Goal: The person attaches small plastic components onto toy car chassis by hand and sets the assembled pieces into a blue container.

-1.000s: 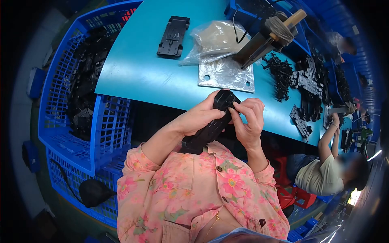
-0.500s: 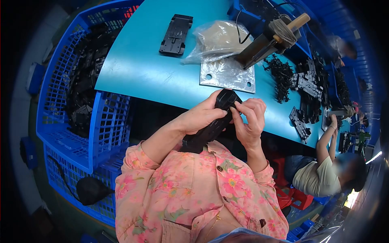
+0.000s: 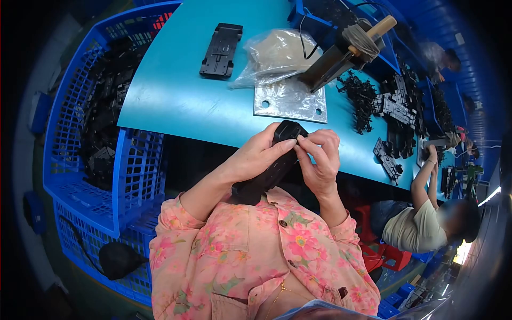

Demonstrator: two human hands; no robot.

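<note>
- L hand (image 3: 261, 153): wrapped round black part (image 3: 268, 177), thumb laid over its top face nr upper end.
- R hand (image 3: 321, 156): thumb + forefinger drawn narrow at upper R edge of same pc; whether the edge itself or sth small is pinched can't be told.
- Part loc: held up in front of chest, just off table's near edge. Tilted, upper end pointed away from body & slightly R, lower end nr floral shirt (image 3: 229, 250); contact w/ shirt can't be confirmed.
- Blue-green worktop (image 3: 176, 101): one flat chassis-like part (image 3: 221, 52) laid upper L, well apart from hands.
- Metal plate (image 3: 288, 108), 2 holes visible, set just beyond hands. Dark upright fixture (image 3: 332, 66) stood at its rear, wood handle (image 3: 383, 25) at top.
- Clear plastic bag (image 3: 280, 50) laid behind plate; contents not identifiable.
- R side: heap of small blk pcs (image 3: 356, 96), then pile of flat blk parts (image 3: 397, 109); single flat part (image 3: 388, 160) nr table edge.
- L side: blue crate (image 3: 121, 165) loaded w/ blk parts (image 3: 106, 106); lower crate (image 3: 93, 234) underneath, dark pouch-like item (image 3: 118, 260) seen against it.
- Far R: co-worker (image 3: 416, 230) seen at table, arms extended, red stool (image 3: 396, 257) nearby; item handled can't be made out.
</note>
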